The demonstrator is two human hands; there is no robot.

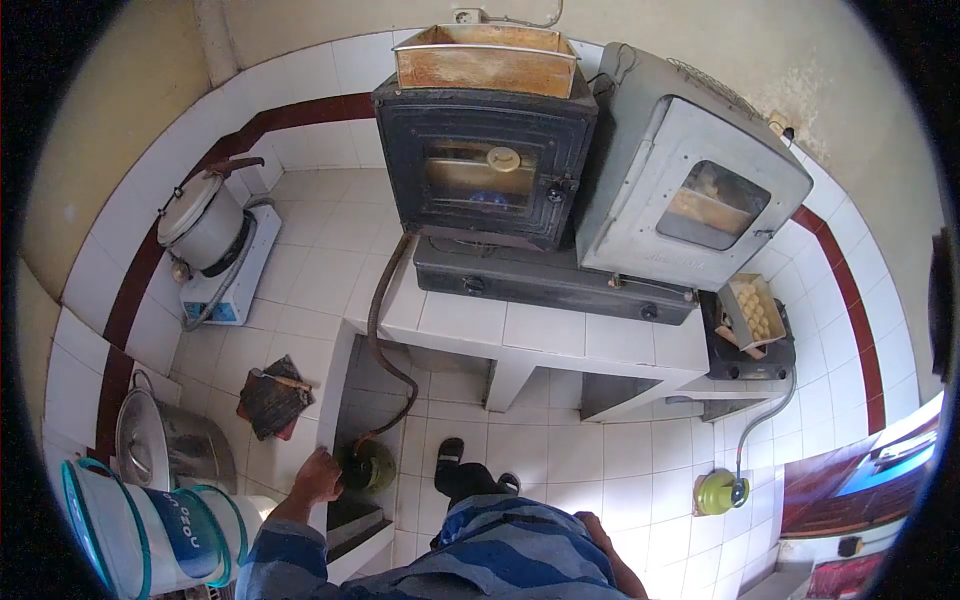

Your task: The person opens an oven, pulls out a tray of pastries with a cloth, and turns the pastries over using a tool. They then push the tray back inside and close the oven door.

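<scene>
My left hand (318, 475) is at the edge of the white tiled counter (245, 395), its fingers curled in. What they close on, if anything, is hidden. Right beside it on the floor stands a green gas cylinder (370, 467) with a hose (377, 310) running up to the black oven. My right hand (590, 525) hangs by my side, mostly covered by my body, so its fingers do not show. On the counter near my left hand lie dark folded cloths (274, 398) with a knife-like tool (283, 379) on top.
A black oven (485, 165) with a tin (486, 68) on top and a grey oven (690, 190) stand ahead. At right are a pan of pale dough pieces (752, 310) on a stove and another cylinder (722, 492). Pots (200, 225) and a white bucket (155, 525) are at left.
</scene>
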